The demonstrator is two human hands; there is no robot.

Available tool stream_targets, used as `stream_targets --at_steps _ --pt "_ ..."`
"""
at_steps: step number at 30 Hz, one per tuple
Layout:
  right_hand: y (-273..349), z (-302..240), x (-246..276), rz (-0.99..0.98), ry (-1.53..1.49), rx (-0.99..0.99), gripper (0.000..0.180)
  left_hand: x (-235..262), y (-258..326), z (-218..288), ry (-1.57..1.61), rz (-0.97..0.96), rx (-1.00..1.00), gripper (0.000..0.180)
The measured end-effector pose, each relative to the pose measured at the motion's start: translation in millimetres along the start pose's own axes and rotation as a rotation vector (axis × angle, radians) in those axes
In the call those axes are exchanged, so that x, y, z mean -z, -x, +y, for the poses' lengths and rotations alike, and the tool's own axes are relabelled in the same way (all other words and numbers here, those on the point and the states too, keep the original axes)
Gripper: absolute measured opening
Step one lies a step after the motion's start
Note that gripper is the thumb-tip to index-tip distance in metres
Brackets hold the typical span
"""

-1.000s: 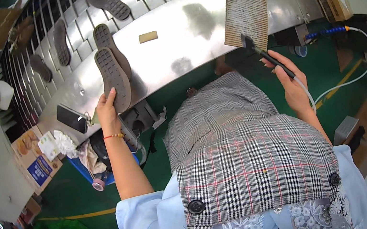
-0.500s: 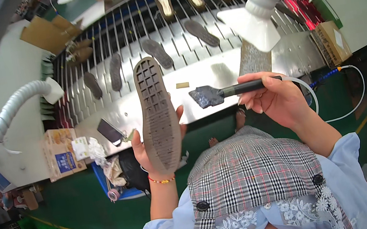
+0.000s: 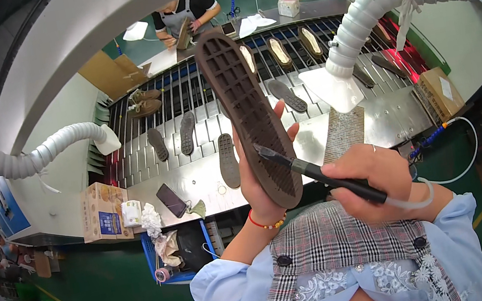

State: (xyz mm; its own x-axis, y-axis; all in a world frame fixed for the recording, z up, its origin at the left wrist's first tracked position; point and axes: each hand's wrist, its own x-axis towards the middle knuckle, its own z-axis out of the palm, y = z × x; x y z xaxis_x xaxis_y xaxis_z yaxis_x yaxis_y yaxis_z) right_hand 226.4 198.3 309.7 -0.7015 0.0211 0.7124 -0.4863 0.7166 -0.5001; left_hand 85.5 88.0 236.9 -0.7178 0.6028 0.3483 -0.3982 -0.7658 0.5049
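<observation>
Right hand (image 3: 377, 182), fingers wrapped about the black handle of a brush (image 3: 336, 180), bristles laid on a brown shoe sole (image 3: 239, 96); a skewed stroke could carry them over the edge and smear the other fingers. Left hand (image 3: 259, 195), fingers spread, cradling that sole from behind, tread outward, thumb at its left edge, two fingertips past its right. Beyond: metal bench (image 3: 211, 199), loose sole (image 3: 228, 162), ribbed board (image 3: 343, 133), phone (image 3: 171, 200).

One brush (image 3: 314, 171), one blue basket (image 3: 149, 252), one foreground sole (image 3: 250, 117) and at least five conveyor soles (image 3: 187, 134) show.
</observation>
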Motion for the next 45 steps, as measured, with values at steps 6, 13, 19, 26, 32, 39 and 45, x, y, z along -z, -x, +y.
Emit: stream_targets --at_steps 6,13,19,26,32,39,45 --pt "2 0 -19 0.051 0.022 0.258 0.035 9 -3 -12 -0.093 -0.040 -0.161 0.057" --pt "1 12 -28 -0.057 -0.126 0.175 0.033 29 -12 1 -0.061 0.036 -0.264 0.054" --pt "-7 22 -38 -0.168 -0.229 0.202 0.031 22 -24 20 0.047 0.192 -0.316 0.057" --pt "-15 31 -49 -0.191 -0.338 0.138 0.031 36 -26 43 0.267 0.117 -0.137 0.064" --pt "-17 43 -48 -0.276 -0.296 0.140 0.029 34 -27 51 0.305 0.337 0.099 0.063" --pt "-21 44 -39 -0.337 -0.368 0.093 0.027 42 -18 56 0.455 0.328 0.288 0.065" --pt "-25 43 -25 -0.347 -0.333 0.051 0.016 79 -2 63 0.690 0.112 0.474 0.070"
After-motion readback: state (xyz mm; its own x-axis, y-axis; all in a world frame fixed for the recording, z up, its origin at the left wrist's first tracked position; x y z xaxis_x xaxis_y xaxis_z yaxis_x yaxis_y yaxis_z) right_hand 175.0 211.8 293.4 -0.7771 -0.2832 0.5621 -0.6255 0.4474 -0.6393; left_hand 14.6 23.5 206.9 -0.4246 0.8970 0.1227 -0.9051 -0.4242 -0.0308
